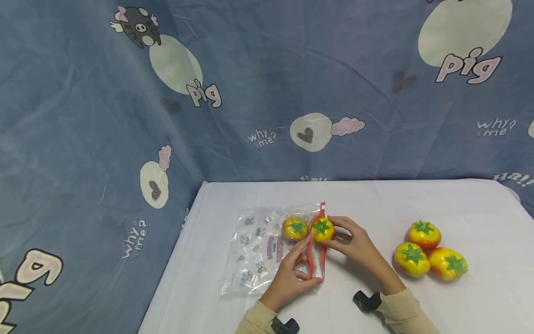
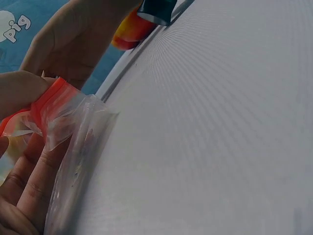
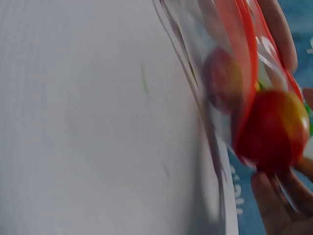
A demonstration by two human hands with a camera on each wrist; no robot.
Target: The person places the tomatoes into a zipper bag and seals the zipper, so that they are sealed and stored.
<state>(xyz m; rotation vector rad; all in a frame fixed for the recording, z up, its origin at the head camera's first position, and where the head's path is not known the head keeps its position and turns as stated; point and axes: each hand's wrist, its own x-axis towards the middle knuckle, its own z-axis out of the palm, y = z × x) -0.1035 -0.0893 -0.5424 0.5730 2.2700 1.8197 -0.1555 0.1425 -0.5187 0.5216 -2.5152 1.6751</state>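
A clear zip bag (image 1: 254,260) with a printed pattern and a red zip strip lies on the table, its mouth facing right. Inside it, close to the mouth, is one yellow toy tomato (image 1: 295,229) with a green leafy top. My left hand (image 1: 292,273) holds the bag's red edge, keeping the mouth parted. Between the thumb and fingers of my right hand (image 1: 354,239) is a second toy tomato (image 1: 323,229), right at the bag opening. In the right wrist view, this tomato (image 3: 274,129) shows its red underside against the red strip.
To the right, three more yellow-red toy tomatoes (image 1: 424,234) sit in a cluster on the white tabletop (image 1: 471,204). A blue printed cloth (image 1: 258,83) hangs behind the table and along its left side.
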